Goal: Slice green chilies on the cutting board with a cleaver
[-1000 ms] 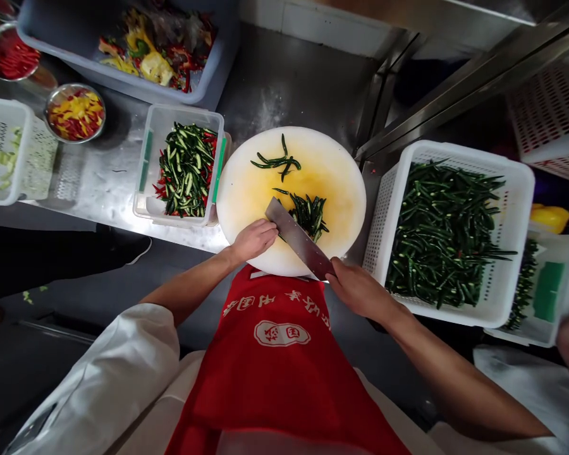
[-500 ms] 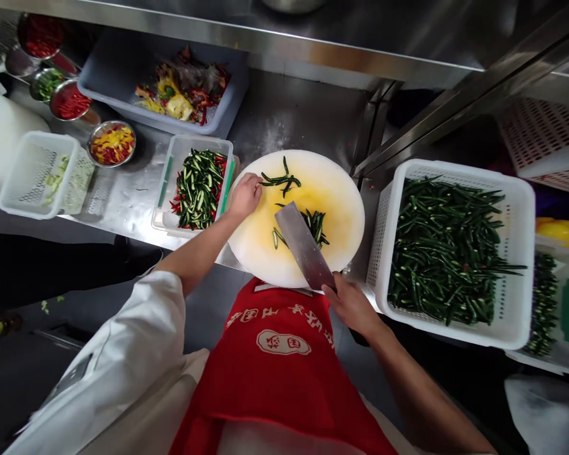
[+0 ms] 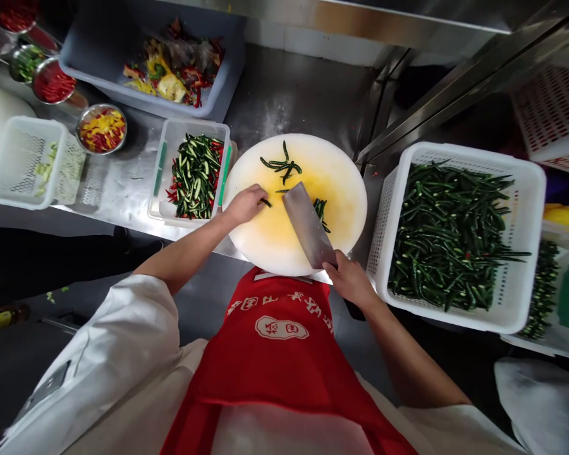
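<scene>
My right hand (image 3: 353, 280) is wrapped round the handle of a cleaver (image 3: 308, 230), its broad blade slanting across the round white cutting board (image 3: 246, 243). Dark cut chili pieces (image 3: 321, 213) show past the blade's right side; the blade hides part of them. At the board's left, the fingers of my left hand (image 3: 249, 205) pinch a green chili (image 3: 266, 202), most of it hidden in the hand. Several whole green chilies (image 3: 284, 167) lie farther back on the yellow-stained surface. One short green piece (image 3: 282, 191) rests near the cleaver's tip.
Left of the board stands a clear tub (image 3: 157, 208) of cut green and red chilies. A grey bin (image 3: 146, 104) of scraps sits behind it. To the right is a white basket (image 3: 521, 240) heaped with green chilies. A metal bowl (image 3: 102, 151) holds yellow and red strips.
My left hand has drawn back from the whole chilies toward me, now with a chili in its fingers. Light cut pieces left of the blade no longer show. The camera view has shifted slightly.
</scene>
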Action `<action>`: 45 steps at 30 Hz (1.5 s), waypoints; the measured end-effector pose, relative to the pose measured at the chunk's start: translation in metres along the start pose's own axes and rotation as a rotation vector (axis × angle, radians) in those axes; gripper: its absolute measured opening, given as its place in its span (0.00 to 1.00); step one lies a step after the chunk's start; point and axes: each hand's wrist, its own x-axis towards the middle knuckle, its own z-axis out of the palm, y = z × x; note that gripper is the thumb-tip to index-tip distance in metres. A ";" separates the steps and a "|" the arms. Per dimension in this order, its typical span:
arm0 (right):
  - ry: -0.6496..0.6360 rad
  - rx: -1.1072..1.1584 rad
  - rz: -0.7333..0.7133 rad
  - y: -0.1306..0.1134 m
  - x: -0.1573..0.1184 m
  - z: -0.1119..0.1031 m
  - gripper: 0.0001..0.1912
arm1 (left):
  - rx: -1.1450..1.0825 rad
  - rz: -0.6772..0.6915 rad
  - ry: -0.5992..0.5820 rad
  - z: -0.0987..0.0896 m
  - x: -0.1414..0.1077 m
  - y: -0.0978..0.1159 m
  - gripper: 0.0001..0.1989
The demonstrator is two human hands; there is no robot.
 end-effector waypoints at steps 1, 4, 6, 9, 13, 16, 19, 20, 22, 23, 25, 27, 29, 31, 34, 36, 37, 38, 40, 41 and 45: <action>-0.003 -0.023 0.005 -0.002 0.001 -0.004 0.09 | -0.009 0.055 -0.019 0.006 -0.011 0.008 0.11; -0.050 -0.094 -0.025 -0.014 0.002 -0.013 0.09 | -0.014 0.196 -0.033 0.024 -0.038 0.027 0.11; -0.079 -0.139 -0.066 -0.024 -0.001 -0.018 0.09 | -0.019 0.257 -0.011 0.033 -0.048 0.032 0.12; -0.103 -0.185 -0.106 -0.033 -0.006 -0.024 0.10 | -0.015 0.293 0.032 0.040 -0.052 0.031 0.14; -0.123 -0.185 -0.145 -0.031 -0.015 -0.032 0.10 | -0.019 0.312 0.051 0.040 -0.049 0.027 0.14; -0.140 -0.184 -0.153 -0.027 -0.015 -0.031 0.10 | -0.029 0.319 0.061 0.041 -0.048 0.027 0.14; -0.140 -0.168 -0.126 -0.032 -0.004 -0.017 0.11 | -0.044 0.323 0.085 0.044 -0.051 0.028 0.14; -0.128 -0.155 -0.110 -0.035 0.001 -0.010 0.12 | -0.046 0.322 0.091 0.044 -0.052 0.029 0.14; -0.098 -0.112 -0.084 -0.040 0.012 0.002 0.13 | -0.046 0.345 0.067 0.042 -0.052 0.028 0.13; -0.083 -0.084 -0.075 -0.040 0.015 0.006 0.14 | -0.046 0.370 0.036 0.039 -0.050 0.027 0.13; -0.051 -0.023 -0.052 -0.036 0.014 0.012 0.14 | -0.055 0.383 0.000 0.029 -0.036 0.021 0.12; -0.019 0.024 -0.007 -0.027 0.003 0.014 0.13 | -0.072 0.270 0.089 0.015 -0.010 0.009 0.10; -0.014 0.054 0.016 -0.020 -0.014 0.014 0.12 | -0.075 0.078 0.249 0.001 0.024 -0.005 0.08; -0.060 0.067 -0.024 -0.017 -0.028 0.015 0.10 | -0.059 -0.024 0.296 -0.010 0.057 -0.019 0.10; -0.146 0.059 -0.108 -0.021 -0.033 0.018 0.08 | -0.017 -0.122 0.217 -0.018 0.080 -0.032 0.09; -0.144 0.062 -0.105 -0.023 -0.028 0.021 0.07 | 0.024 -0.169 0.158 -0.022 0.072 -0.034 0.08; -0.120 0.070 -0.086 -0.023 -0.024 0.022 0.07 | 0.044 -0.176 0.130 -0.023 0.062 -0.033 0.07; -0.088 0.078 -0.062 -0.022 -0.020 0.022 0.08 | 0.058 -0.171 0.100 -0.023 0.050 -0.031 0.07; -0.025 0.080 -0.011 -0.017 -0.015 0.020 0.09 | 0.056 -0.138 0.041 -0.019 0.021 -0.024 0.07; -0.003 0.072 0.010 -0.015 -0.013 0.018 0.10 | 0.042 -0.116 0.018 -0.015 0.006 -0.019 0.08; 0.012 -0.011 0.030 -0.014 -0.013 0.005 0.10 | -0.026 0.027 -0.031 0.015 -0.040 0.017 0.08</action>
